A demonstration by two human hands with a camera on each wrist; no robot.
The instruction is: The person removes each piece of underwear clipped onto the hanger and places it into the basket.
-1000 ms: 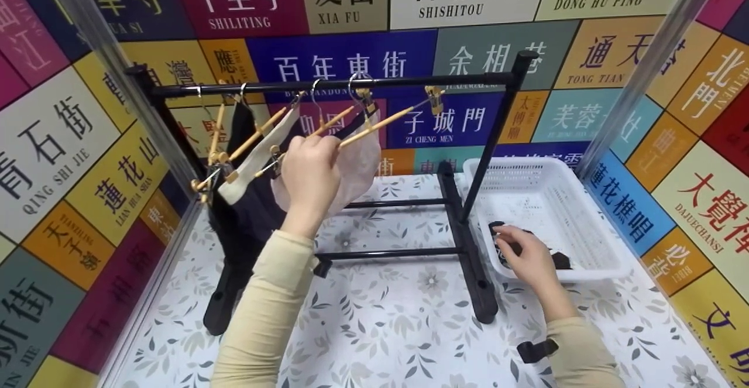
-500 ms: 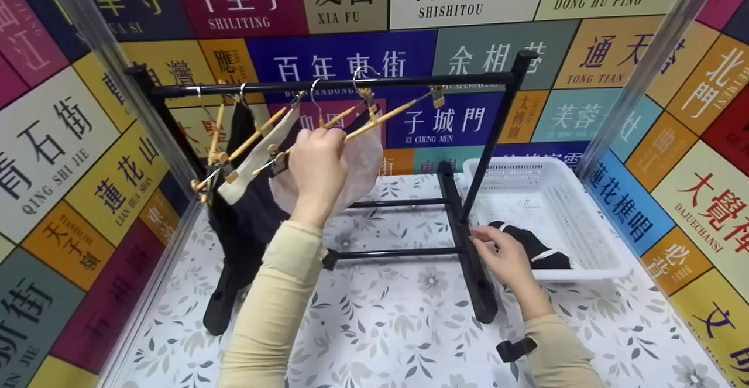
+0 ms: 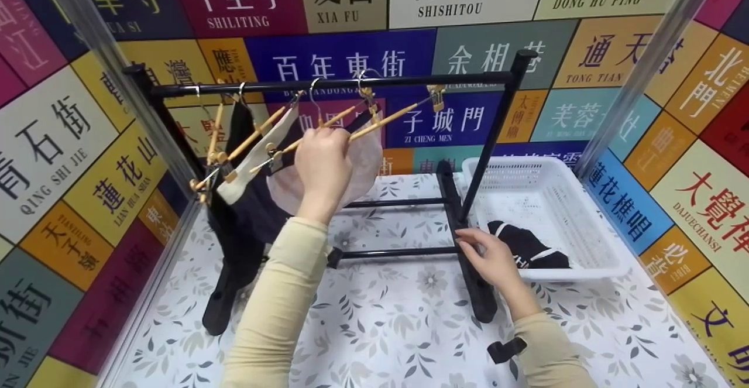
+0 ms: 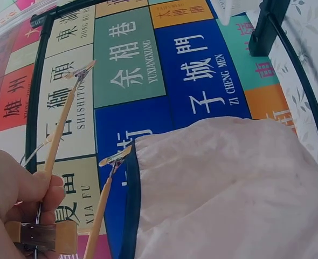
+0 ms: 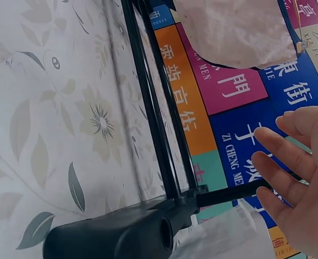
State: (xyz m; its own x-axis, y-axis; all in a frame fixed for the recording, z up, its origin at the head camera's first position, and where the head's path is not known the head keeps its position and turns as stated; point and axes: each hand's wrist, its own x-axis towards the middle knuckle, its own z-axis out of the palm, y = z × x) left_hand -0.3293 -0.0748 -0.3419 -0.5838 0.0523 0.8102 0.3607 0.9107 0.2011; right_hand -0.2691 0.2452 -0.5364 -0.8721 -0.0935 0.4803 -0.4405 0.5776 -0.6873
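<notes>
Hanger gripped in a left hand, before a lettered wall

Large Chinese characters with Latin capitals cover the wall's coloured panels: 石獅頭 over SHISHITOU, 十里亭 over SHILITING, 子城門 over ZI CHENG MEN, plus XIA FU, DONG HU PING and, at left, QING SHI JIE. A black garment in the white basket carries white lettering too small to read.

The hanger's thin wooden bar runs between the left thumb and curled fingers, clamped there, one metal-jointed clip jutting beyond them. It slants just below the top rail of a black rack; whether its hook rests on the rail cannot be told. Near it, a pale pink garment with a dark band hangs from another hanger.

The right hand, fingers parted and loosely bent, is near the rack's foot, between rack and basket.
</notes>
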